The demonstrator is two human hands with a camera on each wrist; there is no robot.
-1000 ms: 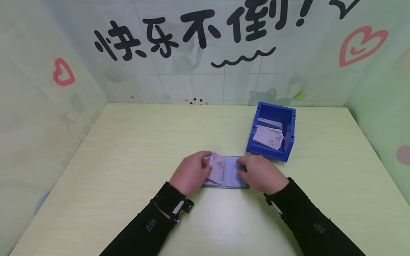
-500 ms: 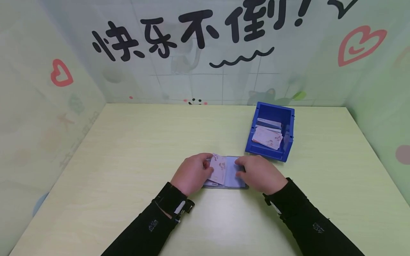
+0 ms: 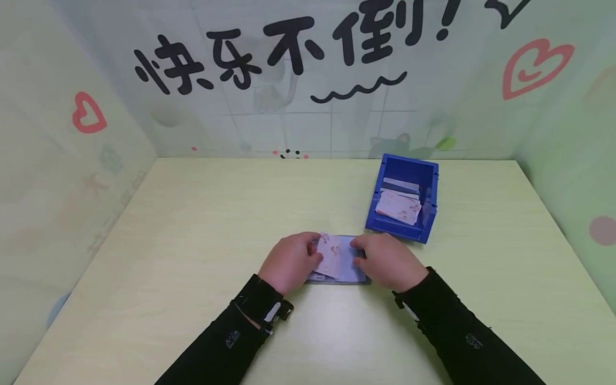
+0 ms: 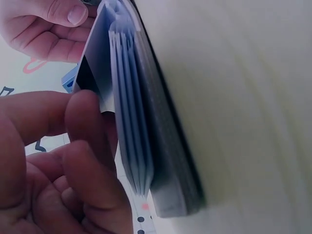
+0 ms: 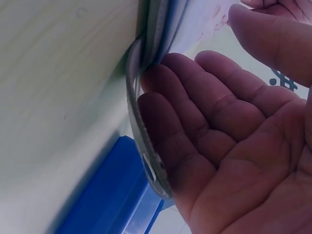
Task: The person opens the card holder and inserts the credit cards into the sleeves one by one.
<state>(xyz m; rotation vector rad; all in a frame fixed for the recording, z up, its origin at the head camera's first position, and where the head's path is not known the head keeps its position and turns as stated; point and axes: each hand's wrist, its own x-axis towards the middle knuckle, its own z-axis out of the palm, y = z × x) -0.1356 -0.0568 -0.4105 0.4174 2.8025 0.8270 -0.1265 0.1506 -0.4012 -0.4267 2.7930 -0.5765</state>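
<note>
A card holder [image 3: 353, 264] lies open on the table, with several clear sleeves [image 4: 127, 112] seen edge-on in the left wrist view. My left hand [image 3: 291, 262] pinches a pale pink card [image 3: 330, 254] by its left side, tilted slightly over the holder's pages. At the holder's right edge is my right hand [image 3: 392, 262], fingers loosely bent and touching the edge, thumb apart from them. In the right wrist view a grey strap [image 5: 141, 131] sticks out from the holder beside those fingers. Whether the card's lower end sits inside a sleeve is hard to tell.
Behind my right hand stands a blue bin [image 3: 395, 231] containing a stack of pink cards [image 3: 398, 207] and other cards behind it. The pale wooden table [image 3: 216, 208] meets printed walls at the back and sides.
The pink card has shifted slightly to the right over the holder, along with my left hand. My right hand stays at the holder's right edge. The head view has shifted a little.
</note>
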